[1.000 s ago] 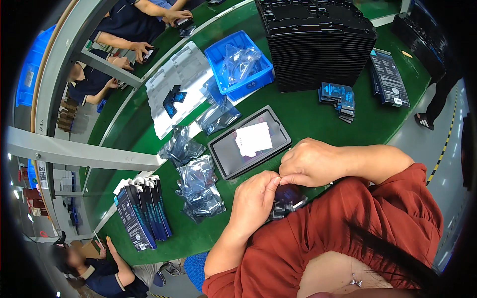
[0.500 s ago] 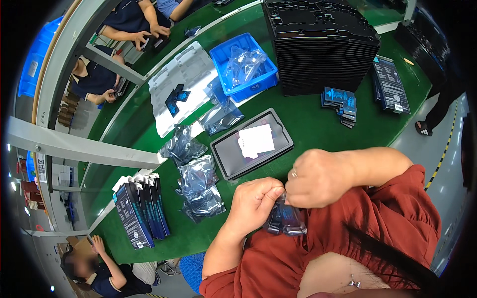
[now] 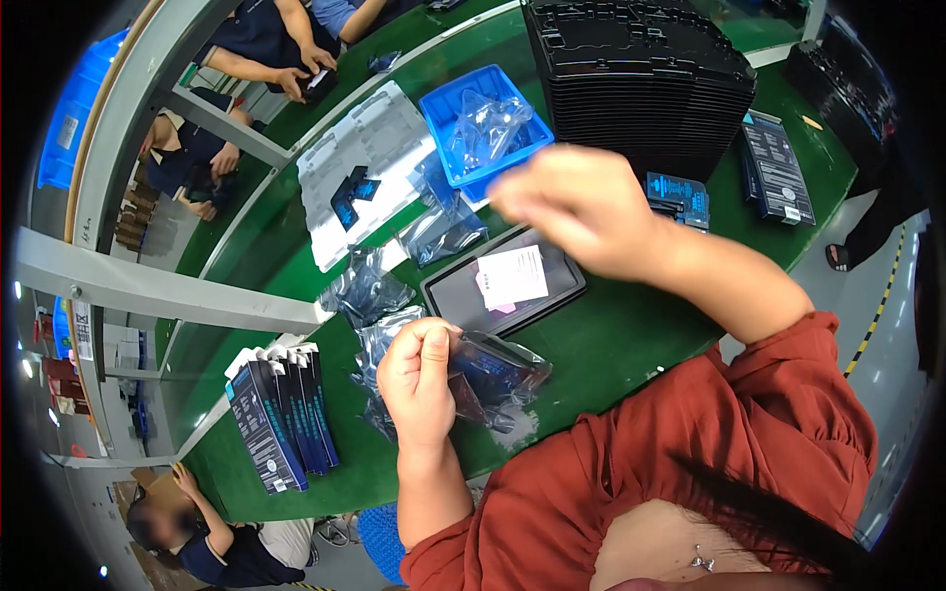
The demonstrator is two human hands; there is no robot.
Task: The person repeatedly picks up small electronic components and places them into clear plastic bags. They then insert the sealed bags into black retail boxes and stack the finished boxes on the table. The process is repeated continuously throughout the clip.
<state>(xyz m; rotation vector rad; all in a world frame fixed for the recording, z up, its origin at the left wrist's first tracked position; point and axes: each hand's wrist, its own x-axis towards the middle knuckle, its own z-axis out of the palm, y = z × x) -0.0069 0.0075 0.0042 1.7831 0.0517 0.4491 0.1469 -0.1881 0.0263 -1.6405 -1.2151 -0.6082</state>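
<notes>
My left hand (image 3: 419,379) is closed, pinching the edge of a clear plastic bag (image 3: 522,369) with dark contents, held above the green table near its front. My right hand (image 3: 581,212) is smeared by motion over the far right corner of a black tray (image 3: 458,300), close to a blue bin (image 3: 537,158). Whether its fingers hold anything does not show. A white paper sheet (image 3: 512,276) lies in the tray. Several clear bags with dark contents (image 3: 360,291) lie left of the tray, partly behind my left hand.
A tall stack of black trays (image 3: 641,108) stands at the back. Beside it are blue-printed packs (image 3: 680,197) and a dark box (image 3: 776,167). Upright boxes (image 3: 281,419) stand at the left near a metal frame (image 3: 177,291). A grey tray (image 3: 360,148) lies farther back. Co-workers sit beyond.
My hands have parted. The left has moved left with the bag; the right has swung up and away toward the blue bin. The bag has left my lap and hangs over the table.
</notes>
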